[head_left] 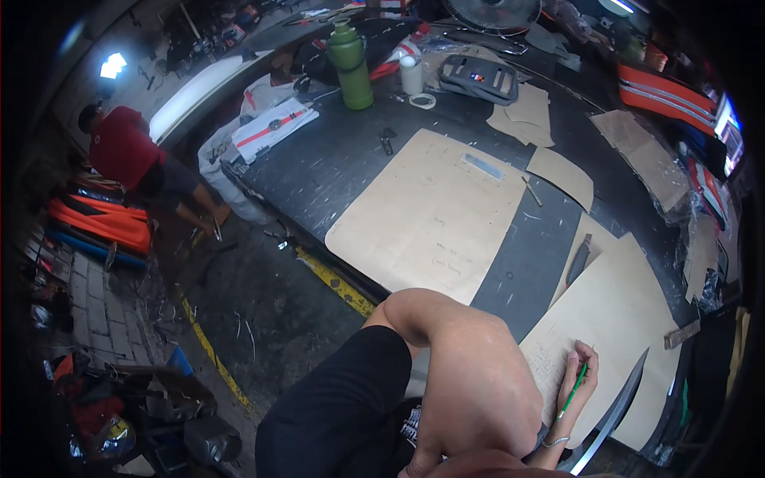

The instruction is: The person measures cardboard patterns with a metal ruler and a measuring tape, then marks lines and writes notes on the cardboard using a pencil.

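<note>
Right hand point(580, 381) closed around a green pencil point(572, 392) on tan paper point(621, 319) near the table's point(351, 159) edge; left hand hidden.

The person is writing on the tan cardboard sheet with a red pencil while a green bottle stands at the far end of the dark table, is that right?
Not quite. The pencil is green, not red, as the head view shows. The rest holds: a hand grips it over the tan cardboard sheet, and the green bottle stands at the far end of the dark table.
</note>
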Motion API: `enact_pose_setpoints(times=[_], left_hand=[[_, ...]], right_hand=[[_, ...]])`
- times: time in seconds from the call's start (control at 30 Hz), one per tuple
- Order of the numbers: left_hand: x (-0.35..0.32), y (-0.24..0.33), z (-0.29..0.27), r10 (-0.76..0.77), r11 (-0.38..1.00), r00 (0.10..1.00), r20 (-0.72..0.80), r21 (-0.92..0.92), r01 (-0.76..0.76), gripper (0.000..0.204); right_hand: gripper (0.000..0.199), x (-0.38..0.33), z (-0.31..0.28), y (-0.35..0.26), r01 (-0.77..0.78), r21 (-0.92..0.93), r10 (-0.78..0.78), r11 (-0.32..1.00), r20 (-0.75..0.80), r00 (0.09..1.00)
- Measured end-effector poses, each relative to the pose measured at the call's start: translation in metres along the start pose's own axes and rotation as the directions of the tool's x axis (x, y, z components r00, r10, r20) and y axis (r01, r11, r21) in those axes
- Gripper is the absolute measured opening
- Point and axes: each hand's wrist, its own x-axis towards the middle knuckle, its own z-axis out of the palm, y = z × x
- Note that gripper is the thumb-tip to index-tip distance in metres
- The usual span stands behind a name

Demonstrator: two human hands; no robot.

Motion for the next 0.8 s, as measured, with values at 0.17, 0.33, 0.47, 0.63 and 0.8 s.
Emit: enact_pose_setpoints(times=[0.17,0.33,0.47,0.63,0.8], left_hand=[[-0.01,0.004,-0.002,-0.067,0.997,0.997,-0.049,-0.03,0.066,0.04],[-0.02,0.018,-0.014,-0.107,0.994,0.994,-0.037,-0.041,0.105,0.043],[-0.017,0.015,-0.02,-0.106,0.992,0.994,-0.008,-0.071,0.106,0.045],[-0.015,0.01,-0.015,0.212,0.971,0.963,0.166,-0.146,-0.189,0.05],[-0.018,0.0,-0.013,0.333,0.92,0.935,0.123,-0.261,-0.293,0.043]], right_hand=[[0.026,-0.001,-0.005,0.002,-0.022,0.007,0.022,1.0,-0.004,1.0],[0.026,-0.001,-0.002,0.0,-0.026,0.027,0.026,0.999,-0.007,1.0],[0.027,-0.001,0.0,-0.002,-0.021,0.041,0.022,0.999,-0.023,0.999],[0.034,-0.013,-0.005,-0.004,-0.09,-0.011,0.09,0.996,-0.046,0.995],[0.036,-0.011,0.006,-0.019,-0.095,-0.073,0.088,0.993,-0.095,0.992]])
